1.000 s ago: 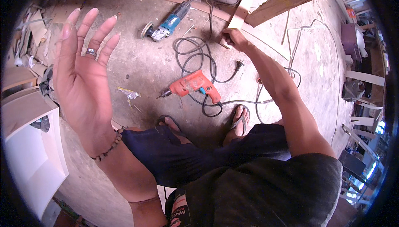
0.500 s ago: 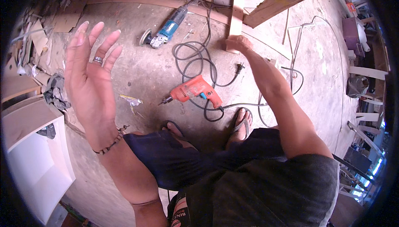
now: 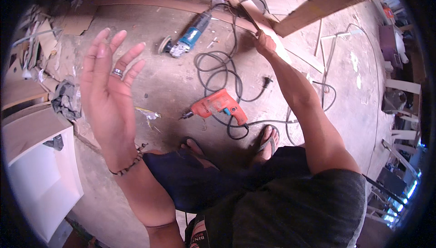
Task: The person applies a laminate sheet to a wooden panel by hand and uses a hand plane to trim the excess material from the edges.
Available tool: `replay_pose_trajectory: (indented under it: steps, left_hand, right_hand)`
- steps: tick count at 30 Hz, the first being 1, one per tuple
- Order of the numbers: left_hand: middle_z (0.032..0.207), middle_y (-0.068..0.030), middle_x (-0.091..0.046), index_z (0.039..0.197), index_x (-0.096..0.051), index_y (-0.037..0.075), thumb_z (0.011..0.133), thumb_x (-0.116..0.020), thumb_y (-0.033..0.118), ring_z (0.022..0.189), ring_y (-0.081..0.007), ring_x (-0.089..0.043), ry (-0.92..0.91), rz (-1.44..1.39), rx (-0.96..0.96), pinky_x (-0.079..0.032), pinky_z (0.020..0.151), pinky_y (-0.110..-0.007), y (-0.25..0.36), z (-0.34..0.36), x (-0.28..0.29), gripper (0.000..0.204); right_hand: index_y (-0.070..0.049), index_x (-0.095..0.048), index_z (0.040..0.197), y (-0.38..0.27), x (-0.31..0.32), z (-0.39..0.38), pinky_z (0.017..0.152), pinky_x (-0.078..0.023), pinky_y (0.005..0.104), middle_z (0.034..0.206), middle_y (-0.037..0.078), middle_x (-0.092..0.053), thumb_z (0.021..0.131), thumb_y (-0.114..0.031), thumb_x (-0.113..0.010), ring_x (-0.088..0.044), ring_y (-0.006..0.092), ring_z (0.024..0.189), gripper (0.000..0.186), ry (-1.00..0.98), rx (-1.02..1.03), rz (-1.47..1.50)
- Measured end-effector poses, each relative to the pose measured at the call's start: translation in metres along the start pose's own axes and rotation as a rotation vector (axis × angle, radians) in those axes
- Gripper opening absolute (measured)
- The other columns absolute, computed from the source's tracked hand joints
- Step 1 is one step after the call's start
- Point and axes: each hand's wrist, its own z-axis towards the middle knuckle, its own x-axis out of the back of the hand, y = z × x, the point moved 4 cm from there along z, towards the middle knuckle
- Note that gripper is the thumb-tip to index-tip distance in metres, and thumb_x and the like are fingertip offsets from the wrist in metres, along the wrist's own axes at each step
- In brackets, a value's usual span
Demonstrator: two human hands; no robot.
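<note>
My left hand (image 3: 111, 73) is raised at the left, palm showing, fingers apart and slightly curled, with a ring on one finger and nothing in it. At the upper centre, my right hand (image 3: 265, 44) grips a short pale wooden board (image 3: 279, 48), lying at a slant beside a long timber (image 3: 318, 3). A red corded drill (image 3: 215, 105) lies on the concrete floor (image 3: 168, 80) before my sandaled feet. A blue angle grinder (image 3: 193, 34) with a disc pad lies farther back. Black cable (image 3: 204, 66) loops between the tools.
A white box-like cabinet piece (image 3: 50, 175) stands at the lower left, with scrap boards (image 3: 45, 34) and a crumpled dark bag (image 3: 66, 103) behind it. More wood offcuts (image 3: 402, 87) and a purple container (image 3: 388, 44) line the right side. Thin strips lie upper right.
The board in my right hand has swung from near upright in the view to slanting down to the right. My left hand has shifted slightly right and down in the picture, still open.
</note>
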Motion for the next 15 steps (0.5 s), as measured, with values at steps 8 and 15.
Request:
replay_pose_trajectory:
  steps: [8, 15]
  left_hand:
    - [0.140, -0.0208, -0.055, 0.148, -0.043, -0.002, 0.107, -0.054, 0.027, 0.113, -0.0294, -0.065, 0.077, 0.056, -0.030, -0.055, 0.092, -0.036, 0.015, -0.013, 0.029, 0.052]
    - [0.134, -0.0205, -0.058, 0.144, -0.045, -0.003, 0.106, -0.055, 0.025, 0.112, -0.0306, -0.065, 0.127, 0.032, -0.044, -0.054, 0.093, -0.037, 0.010, -0.008, 0.028, 0.048]
  right_hand:
    - [-0.003, -0.056, 0.114, 0.002, -0.042, 0.024, 0.088, -0.053, 0.0532, 0.111, 0.025, -0.070, 0.103, -0.037, -0.045, -0.069, 0.0420, 0.105, 0.038, -0.076, 0.087, -0.080]
    - [-0.010, -0.059, 0.098, -0.088, 0.017, -0.005, 0.056, -0.042, 0.0237, 0.077, 0.002, -0.057, 0.102, -0.035, -0.051, -0.051, 0.0141, 0.063, 0.026, -0.427, -0.125, 1.636]
